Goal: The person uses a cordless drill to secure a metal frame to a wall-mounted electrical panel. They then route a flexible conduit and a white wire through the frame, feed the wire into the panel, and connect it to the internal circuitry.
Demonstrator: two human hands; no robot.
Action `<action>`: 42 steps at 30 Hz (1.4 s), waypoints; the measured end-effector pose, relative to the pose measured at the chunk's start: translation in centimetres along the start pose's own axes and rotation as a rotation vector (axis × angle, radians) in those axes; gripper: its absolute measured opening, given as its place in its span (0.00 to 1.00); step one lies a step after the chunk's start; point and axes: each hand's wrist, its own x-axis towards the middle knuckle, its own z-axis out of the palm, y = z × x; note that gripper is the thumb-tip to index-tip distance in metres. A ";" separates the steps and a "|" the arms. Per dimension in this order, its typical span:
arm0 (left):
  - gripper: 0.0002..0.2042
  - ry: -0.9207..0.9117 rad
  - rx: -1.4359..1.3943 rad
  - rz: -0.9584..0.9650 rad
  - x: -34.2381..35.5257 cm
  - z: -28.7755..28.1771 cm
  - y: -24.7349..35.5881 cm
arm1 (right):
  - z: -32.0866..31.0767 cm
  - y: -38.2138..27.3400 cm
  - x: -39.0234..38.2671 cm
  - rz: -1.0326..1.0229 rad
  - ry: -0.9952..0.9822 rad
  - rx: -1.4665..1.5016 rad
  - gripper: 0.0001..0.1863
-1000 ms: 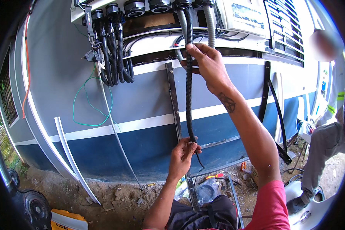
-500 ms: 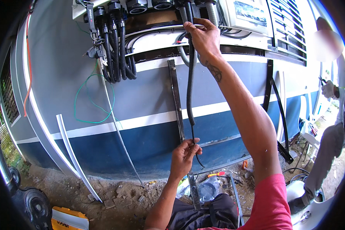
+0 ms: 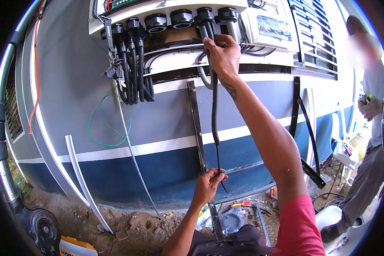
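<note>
A black corrugated conduit [image 3: 214,111] hangs from a black cable gland [image 3: 204,15] under the white wall box [image 3: 166,12]. High up, my right hand [image 3: 224,53] is closed round this conduit, just below the gland. A thin black cable [image 3: 219,158] comes out of the conduit's lower end. My left hand [image 3: 209,183] pinches that cable between thumb and fingers, and its loose tip hangs below. Beside the conduit, a grey flexible conduit [image 3: 205,77] curves behind it. More black conduits [image 3: 134,70] hang from glands at the left.
A loop of green wire [image 3: 89,123] hangs at the left, near a thin rod [image 3: 134,158] leaning on the wall. A black metal upright [image 3: 196,123] stands behind the conduit. At the right is another person [image 3: 373,123]. Below lies an orange-handled tool [image 3: 240,204].
The view has tipped up, showing more of the wall box. My hands keep their holds on the conduit and the cable. At the right, the other person's hands have come together.
</note>
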 end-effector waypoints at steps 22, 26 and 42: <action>0.23 0.263 0.033 -0.015 -5.7 -2.2 -2.1 | -9.4 2.3 -12.1 0.217 -0.280 0.037 0.26; 0.14 0.447 0.130 -0.116 -9.4 -4.3 -1.4 | -19.9 3.5 -23.5 0.303 -0.291 -0.069 0.18; 0.27 -0.867 -1.030 0.082 -17.2 8.3 12.1 | -55.5 -6.0 -50.4 0.418 0.116 -1.886 0.13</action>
